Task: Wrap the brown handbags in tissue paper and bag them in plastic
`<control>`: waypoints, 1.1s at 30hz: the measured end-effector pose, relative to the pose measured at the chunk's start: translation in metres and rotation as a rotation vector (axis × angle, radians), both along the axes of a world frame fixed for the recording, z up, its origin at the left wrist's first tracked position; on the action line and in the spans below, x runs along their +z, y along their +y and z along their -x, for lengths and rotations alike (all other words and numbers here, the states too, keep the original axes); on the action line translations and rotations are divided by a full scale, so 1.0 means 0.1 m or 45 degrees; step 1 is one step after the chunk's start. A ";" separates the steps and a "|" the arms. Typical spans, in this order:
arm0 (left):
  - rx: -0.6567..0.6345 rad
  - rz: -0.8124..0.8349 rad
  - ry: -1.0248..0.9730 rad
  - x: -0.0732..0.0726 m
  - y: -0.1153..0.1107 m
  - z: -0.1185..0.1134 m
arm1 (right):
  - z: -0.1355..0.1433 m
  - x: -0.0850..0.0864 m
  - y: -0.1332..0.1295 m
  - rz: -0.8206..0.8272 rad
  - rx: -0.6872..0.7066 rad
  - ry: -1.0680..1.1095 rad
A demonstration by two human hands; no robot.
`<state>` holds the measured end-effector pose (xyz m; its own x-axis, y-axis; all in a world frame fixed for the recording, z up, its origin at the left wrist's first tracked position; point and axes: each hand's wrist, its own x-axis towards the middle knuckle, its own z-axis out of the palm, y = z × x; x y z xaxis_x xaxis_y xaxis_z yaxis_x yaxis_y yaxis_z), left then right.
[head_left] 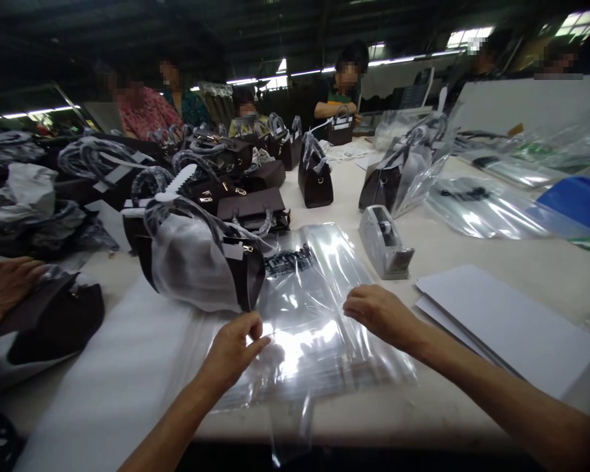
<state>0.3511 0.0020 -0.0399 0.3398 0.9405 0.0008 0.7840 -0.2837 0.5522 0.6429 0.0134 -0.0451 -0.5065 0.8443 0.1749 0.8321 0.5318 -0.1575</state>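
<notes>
A stack of clear plastic bags (319, 288) with black print lies flat in front of me, shiny with reflections. My left hand (233, 347) is at the stack's left side, fingers curled and thumb close to them, closed on the top plastic bag. On the right side my right hand (378, 314) pinches the same film with bent fingers; its fingertips are partly hidden. Just beyond my left hand stands a dark brown handbag (196, 255), its front covered by white sheet and its handles wrapped in plastic. A grey tape dispenser (385, 242) sits beyond my right hand.
White boards (506, 328) lie at right, and white foam sheets (122, 354) at left. Another person's hand (10, 288) rests on a dark bag at the left edge. Several wrapped handbags (314, 174) crowd the far side, where other people work. A blue sheet (575, 203) lies far right.
</notes>
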 end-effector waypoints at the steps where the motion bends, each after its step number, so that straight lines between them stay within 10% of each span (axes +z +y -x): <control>1: -0.013 0.000 0.014 0.00 -0.01 -0.06 | 0.00 0.04 0.01 0.005 0.004 -0.009; 10: -0.112 -0.244 0.185 -0.04 0.06 -0.78 | 0.09 0.17 -0.04 0.028 0.011 -0.243; 22: 0.044 0.300 -0.293 -0.08 0.18 -0.62 | 0.11 -0.13 -0.22 -0.211 -0.074 -0.433; 27: 0.137 0.279 -0.375 -0.02 0.30 -0.63 | 0.29 -0.20 -0.55 -0.558 0.333 -0.282; 33: 0.078 0.146 -0.340 0.17 0.22 -0.75 | 0.54 -0.45 -0.39 -0.483 0.138 -0.224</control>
